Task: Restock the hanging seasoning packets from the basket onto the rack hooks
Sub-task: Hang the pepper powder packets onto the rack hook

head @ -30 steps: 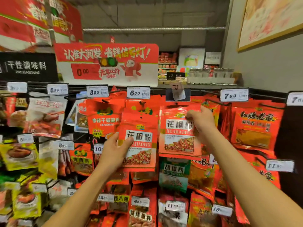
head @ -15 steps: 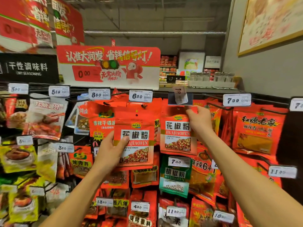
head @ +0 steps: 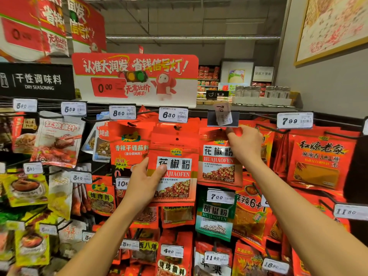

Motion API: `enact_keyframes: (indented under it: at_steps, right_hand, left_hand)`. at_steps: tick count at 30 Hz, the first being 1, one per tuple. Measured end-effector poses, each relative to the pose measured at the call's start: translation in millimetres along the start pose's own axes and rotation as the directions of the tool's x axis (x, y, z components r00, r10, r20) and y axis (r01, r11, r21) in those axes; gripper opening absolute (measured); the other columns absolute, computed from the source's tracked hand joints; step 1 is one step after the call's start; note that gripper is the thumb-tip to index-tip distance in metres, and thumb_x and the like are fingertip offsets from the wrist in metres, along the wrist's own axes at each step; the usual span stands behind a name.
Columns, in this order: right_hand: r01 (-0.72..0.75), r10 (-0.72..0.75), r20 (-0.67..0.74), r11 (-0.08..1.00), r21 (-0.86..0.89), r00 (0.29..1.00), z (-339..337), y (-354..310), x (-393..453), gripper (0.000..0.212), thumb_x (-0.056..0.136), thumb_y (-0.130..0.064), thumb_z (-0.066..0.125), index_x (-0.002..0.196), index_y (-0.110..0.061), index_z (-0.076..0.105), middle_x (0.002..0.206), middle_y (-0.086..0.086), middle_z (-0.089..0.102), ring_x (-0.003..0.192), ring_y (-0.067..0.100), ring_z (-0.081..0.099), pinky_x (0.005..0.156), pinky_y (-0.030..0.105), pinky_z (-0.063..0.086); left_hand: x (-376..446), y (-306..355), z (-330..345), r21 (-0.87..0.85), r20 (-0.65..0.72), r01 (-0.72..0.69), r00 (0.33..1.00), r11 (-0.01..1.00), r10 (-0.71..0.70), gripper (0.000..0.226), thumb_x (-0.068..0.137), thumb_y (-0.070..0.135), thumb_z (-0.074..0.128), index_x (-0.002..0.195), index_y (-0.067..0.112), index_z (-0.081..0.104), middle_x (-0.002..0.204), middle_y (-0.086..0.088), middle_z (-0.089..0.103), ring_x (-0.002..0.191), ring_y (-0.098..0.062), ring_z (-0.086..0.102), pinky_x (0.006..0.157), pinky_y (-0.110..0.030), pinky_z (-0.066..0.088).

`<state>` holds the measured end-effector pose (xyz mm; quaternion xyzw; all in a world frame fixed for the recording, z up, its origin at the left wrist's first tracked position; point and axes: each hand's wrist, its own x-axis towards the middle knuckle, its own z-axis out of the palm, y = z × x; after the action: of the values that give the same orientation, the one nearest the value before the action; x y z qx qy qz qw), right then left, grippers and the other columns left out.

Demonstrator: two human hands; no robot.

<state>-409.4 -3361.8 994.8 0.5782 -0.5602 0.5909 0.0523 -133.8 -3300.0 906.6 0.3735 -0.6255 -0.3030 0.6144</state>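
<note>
Hanging step: right hand (head: 244,145) pinches hung packet's top (head: 218,136) at hook; left hand (head: 144,181) grips loose packet (head: 175,166); next, thread its hole onto hook.

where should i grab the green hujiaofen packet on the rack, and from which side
Pinch the green hujiaofen packet at its lower edge or lower left corner, coming from the front and below. It hangs flat facing you; the 7.00 price tag covers its top and the red packet crowds its right side, so the bottom is probably the freest part.
</note>
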Motion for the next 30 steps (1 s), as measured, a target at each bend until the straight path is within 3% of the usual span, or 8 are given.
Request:
enact_keyframes:
  at_steps: [10,13,16,19,22,24,28,30]
  right_hand:
    - [-0.167,0.185,0.08,0.967,-0.194,0.98,32,21,23,0.044,0.093,-0.057,0.061,0.069,-0.02,0.055,0.077,0.005,0.064,0.08,0.031,0.063,0.066,0.042,0.052]
    - [-0.184,0.198,0.078,0.97,-0.161,0.977,22,24,18,0.037,0.092,-0.06,0.059,0.088,-0.023,0.061,0.086,-0.004,0.065,0.087,0.025,0.064,0.071,0.039,0.05]
    - [-0.145,0.146,-0.081,0.989,0.013,0.986,0,32,-7,0.04,0.091,-0.055,0.055,0.113,-0.022,0.057,0.1,-0.006,0.062,0.094,0.016,0.059,0.08,0.038,0.048]
    - [-0.178,0.154,0.096,0.917,0.356,0.983,-14,23,-35,0.04,0.088,-0.056,0.063,0.106,-0.02,0.062,0.094,-0.003,0.065,0.081,0.014,0.065,0.067,0.038,0.052]
    - [-0.265,0.154,0.284,0.872,0.41,0.946,-10,14,-45,0.028,0.087,-0.05,0.073,0.088,-0.023,0.067,0.076,-0.009,0.074,0.063,0.003,0.069,0.053,0.024,0.051]
    - [-0.276,0.182,0.259,0.878,0.391,0.948,-7,10,-42,0.027,0.088,-0.046,0.074,0.082,-0.02,0.07,0.073,-0.012,0.075,0.063,0.006,0.072,0.052,0.022,0.052]
    - [-0.277,0.235,0.159,0.894,0.352,0.959,-5,9,-23,0.021,0.089,-0.041,0.074,0.077,-0.024,0.07,0.074,-0.004,0.075,0.07,0.016,0.074,0.067,0.04,0.06]
    - [-0.254,0.229,0.116,0.919,0.302,0.966,-3,8,-14,0.018,0.089,-0.037,0.073,0.075,-0.026,0.07,0.075,-0.006,0.073,0.074,0.016,0.073,0.07,0.042,0.06]
  left_hand:
    - [11,1,11,0.006,0.007,0.003,1.0,1.0,-0.003,0.015,0.099,0.031,0.063,0.114,0.03,0.066,0.106,0.016,0.076,0.094,-0.008,0.074,0.075,-0.021,0.059]
    - [11,-1,22,-0.025,0.029,0.015,0.999,1.0,-0.015,0.012,0.098,0.028,0.065,0.11,0.03,0.067,0.104,0.012,0.077,0.092,-0.011,0.075,0.076,-0.027,0.061]
    - [10,-4,39,-0.111,0.064,0.056,0.997,0.992,-0.049,0.013,0.095,0.025,0.069,0.108,0.028,0.068,0.098,0.005,0.079,0.088,-0.016,0.077,0.07,-0.026,0.061]
    - [9,-4,58,-0.169,0.13,0.122,0.986,0.978,-0.1,0.018,0.093,0.026,0.072,0.111,0.025,0.069,0.1,-0.002,0.079,0.091,-0.023,0.077,0.078,-0.039,0.062]
    - [8,-2,75,-0.201,0.177,0.15,0.978,0.968,-0.115,0.018,0.085,0.037,0.078,0.102,0.035,0.072,0.102,-0.005,0.079,0.092,-0.027,0.077,0.08,-0.043,0.061]
    - [8,-2,79,-0.221,0.154,0.161,0.98,0.962,-0.128,0.021,0.08,0.048,0.078,0.098,0.039,0.073,0.1,-0.007,0.079,0.09,-0.027,0.077,0.075,-0.042,0.063]
    - [12,-15,62,-0.183,0.026,0.139,0.99,0.973,-0.136,0.02,0.092,0.051,0.066,0.105,0.037,0.071,0.095,-0.005,0.08,0.085,-0.026,0.077,0.078,-0.05,0.062]
    - [14,-19,48,-0.176,-0.002,0.129,0.991,0.976,-0.131,0.039,0.082,0.063,0.067,0.111,0.036,0.069,0.098,-0.008,0.079,0.09,-0.029,0.076,0.084,-0.056,0.06]
